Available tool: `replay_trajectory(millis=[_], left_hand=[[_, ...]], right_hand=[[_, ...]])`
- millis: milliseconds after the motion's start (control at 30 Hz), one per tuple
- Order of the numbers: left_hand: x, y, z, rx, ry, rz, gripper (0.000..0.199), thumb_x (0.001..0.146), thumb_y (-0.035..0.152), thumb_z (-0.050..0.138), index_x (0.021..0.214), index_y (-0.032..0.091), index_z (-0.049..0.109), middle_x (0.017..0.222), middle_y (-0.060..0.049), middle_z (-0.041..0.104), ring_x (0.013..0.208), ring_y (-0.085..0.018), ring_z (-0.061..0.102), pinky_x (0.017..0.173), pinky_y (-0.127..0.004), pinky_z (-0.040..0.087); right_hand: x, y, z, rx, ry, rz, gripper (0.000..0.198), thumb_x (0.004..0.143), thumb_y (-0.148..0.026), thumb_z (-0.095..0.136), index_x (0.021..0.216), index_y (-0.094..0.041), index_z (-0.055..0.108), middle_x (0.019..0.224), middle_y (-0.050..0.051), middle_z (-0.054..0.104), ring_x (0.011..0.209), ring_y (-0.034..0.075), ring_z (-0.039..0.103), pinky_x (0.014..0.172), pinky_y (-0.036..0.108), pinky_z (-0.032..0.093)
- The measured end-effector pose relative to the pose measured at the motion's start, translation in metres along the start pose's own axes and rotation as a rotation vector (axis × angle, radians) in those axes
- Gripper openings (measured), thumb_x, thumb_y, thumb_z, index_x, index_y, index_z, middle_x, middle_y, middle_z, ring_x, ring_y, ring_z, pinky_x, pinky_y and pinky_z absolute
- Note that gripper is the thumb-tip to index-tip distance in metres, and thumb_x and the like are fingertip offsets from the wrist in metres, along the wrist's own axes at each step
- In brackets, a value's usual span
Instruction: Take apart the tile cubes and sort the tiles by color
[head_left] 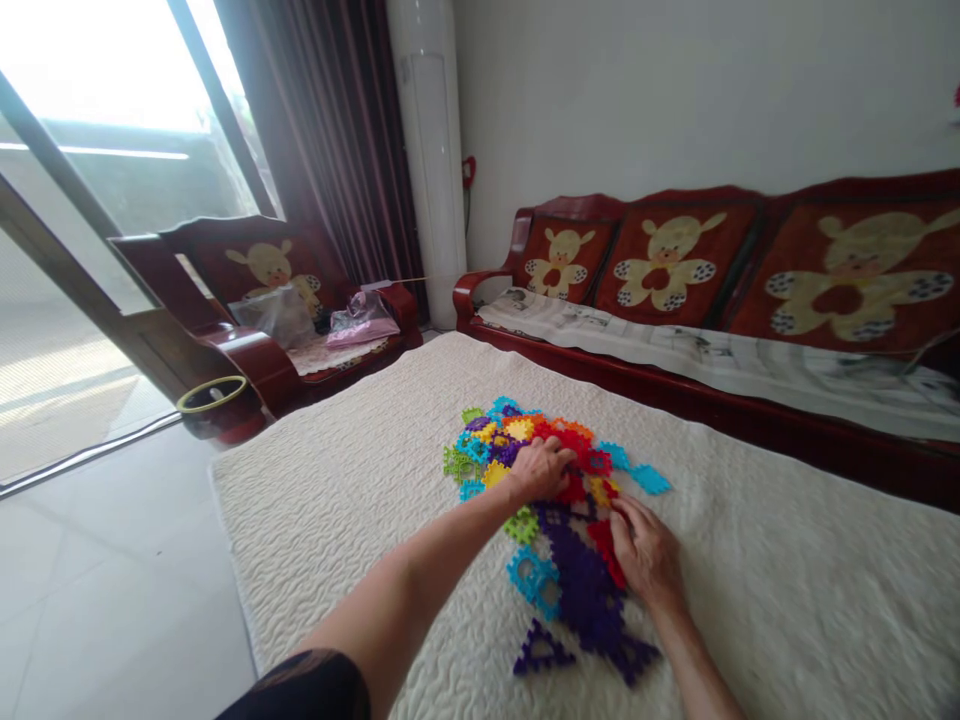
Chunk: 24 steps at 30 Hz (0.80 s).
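Note:
A pile of notched, interlocking plastic pieces lies on the quilted cover. My left hand (541, 468) reaches into the pile with curled fingers, down on a red plastic piece (573, 488); its fingertips are partly hidden. To the right, my right hand (649, 550) rests at the pile's edge, fingers stretched out, beside a red piece (604, 548) and a small yellow piece (602, 491). Dark purple pieces (589, 590) spread toward me, with a blue piece (535, 580) and a purple triangular frame (543, 650) beside them. Green pieces (462, 463) sit on the far left of the pile.
The table wears a cream quilted cover (337, 480). Behind it stands a dark red wooden sofa (480, 290) with bear-patterned cushions. A matching armchair (259, 360) at left holds plastic bags (364, 322). A bin (214, 405) stands on the tiled floor near the glass door.

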<state>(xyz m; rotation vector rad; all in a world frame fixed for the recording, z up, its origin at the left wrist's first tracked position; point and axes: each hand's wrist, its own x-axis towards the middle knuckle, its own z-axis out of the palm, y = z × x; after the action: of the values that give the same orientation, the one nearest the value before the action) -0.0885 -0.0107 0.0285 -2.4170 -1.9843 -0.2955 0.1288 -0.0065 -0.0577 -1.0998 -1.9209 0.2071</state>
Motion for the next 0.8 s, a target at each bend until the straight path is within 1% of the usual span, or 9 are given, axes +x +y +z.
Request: replay_trajectory(millis=[100, 200, 267, 333, 433, 500, 633, 700, 800], left_hand=[[-0.001, -0.041, -0.014, 0.015, 0.011, -0.088, 0.037, 0.092, 0.036, 0.050, 0.126, 0.026, 0.062, 0.118, -0.009, 0.060, 0.104, -0.025, 0.061, 0.084, -0.037, 0.054], [-0.005, -0.056, -0.027, 0.035, 0.037, -0.157, 0.038, 0.092, 0.035, 0.050, 0.125, 0.021, 0.062, 0.117, -0.013, 0.059, 0.104, -0.027, 0.061, 0.085, -0.041, 0.054], [-0.012, -0.046, -0.030, 0.039, 0.054, -0.158, 0.040, 0.092, 0.035, 0.050, 0.129, 0.022, 0.059, 0.119, -0.013, 0.058, 0.105, -0.026, 0.060, 0.084, -0.040, 0.054], [-0.021, -0.025, -0.026, 0.035, 0.048, -0.092, 0.037, 0.092, 0.037, 0.051, 0.127, 0.030, 0.059, 0.119, -0.008, 0.058, 0.105, -0.024, 0.059, 0.081, -0.034, 0.054], [-0.037, 0.000, -0.010, 0.077, -0.006, 0.163, 0.036, 0.093, 0.041, 0.050, 0.126, 0.031, 0.058, 0.123, -0.009, 0.056, 0.106, -0.025, 0.055, 0.073, -0.032, 0.055], [-0.045, -0.003, -0.003, 0.131, -0.028, 0.234, 0.036, 0.094, 0.041, 0.047, 0.127, 0.029, 0.056, 0.126, -0.009, 0.055, 0.106, -0.026, 0.053, 0.070, -0.033, 0.055], [-0.047, -0.057, -0.010, 0.177, 0.016, 0.158, 0.035, 0.095, 0.037, 0.047, 0.128, 0.029, 0.056, 0.126, -0.009, 0.055, 0.108, -0.025, 0.052, 0.079, -0.033, 0.053], [-0.042, -0.096, -0.021, 0.147, 0.075, -0.016, 0.032, 0.094, 0.035, 0.050, 0.124, 0.030, 0.060, 0.124, -0.008, 0.056, 0.106, -0.022, 0.053, 0.085, -0.033, 0.052], [-0.032, -0.149, -0.035, 0.130, 0.129, -0.140, 0.033, 0.092, 0.028, 0.050, 0.122, 0.024, 0.063, 0.117, -0.010, 0.058, 0.105, -0.023, 0.054, 0.088, -0.036, 0.051]], right_hand=[[-0.001, 0.001, 0.001, -0.014, -0.004, -0.035, 0.041, 0.092, -0.045, 0.043, 0.101, -0.016, 0.071, 0.115, 0.017, 0.073, 0.109, 0.031, 0.067, 0.099, 0.050, 0.052], [-0.001, 0.001, -0.001, 0.043, 0.035, 0.002, 0.042, 0.092, -0.046, 0.042, 0.100, -0.016, 0.070, 0.116, 0.017, 0.072, 0.109, 0.029, 0.067, 0.099, 0.047, 0.053], [0.000, 0.001, -0.003, 0.078, 0.050, 0.055, 0.043, 0.091, -0.048, 0.043, 0.099, -0.015, 0.070, 0.112, 0.018, 0.073, 0.106, 0.029, 0.068, 0.098, 0.046, 0.054], [0.000, 0.002, -0.004, 0.084, 0.043, 0.112, 0.044, 0.089, -0.051, 0.044, 0.096, -0.016, 0.070, 0.109, 0.017, 0.073, 0.104, 0.030, 0.069, 0.096, 0.047, 0.055], [0.000, 0.004, -0.006, 0.084, 0.027, 0.166, 0.045, 0.085, -0.054, 0.047, 0.094, -0.017, 0.070, 0.106, 0.016, 0.074, 0.101, 0.031, 0.069, 0.095, 0.046, 0.055], [0.000, 0.004, -0.007, 0.092, 0.021, 0.176, 0.045, 0.082, -0.055, 0.048, 0.093, -0.018, 0.070, 0.104, 0.016, 0.074, 0.100, 0.031, 0.070, 0.096, 0.046, 0.055], [0.000, 0.004, -0.008, 0.097, 0.036, 0.214, 0.044, 0.079, -0.056, 0.050, 0.091, -0.019, 0.071, 0.102, 0.015, 0.075, 0.097, 0.032, 0.071, 0.093, 0.047, 0.056], [0.000, 0.003, -0.009, 0.103, 0.041, 0.227, 0.044, 0.079, -0.056, 0.050, 0.091, -0.020, 0.071, 0.100, 0.014, 0.075, 0.095, 0.032, 0.071, 0.092, 0.047, 0.057], [0.000, 0.000, -0.010, 0.110, 0.038, 0.225, 0.042, 0.080, -0.056, 0.051, 0.090, -0.020, 0.071, 0.098, 0.014, 0.075, 0.094, 0.031, 0.071, 0.091, 0.046, 0.058]])
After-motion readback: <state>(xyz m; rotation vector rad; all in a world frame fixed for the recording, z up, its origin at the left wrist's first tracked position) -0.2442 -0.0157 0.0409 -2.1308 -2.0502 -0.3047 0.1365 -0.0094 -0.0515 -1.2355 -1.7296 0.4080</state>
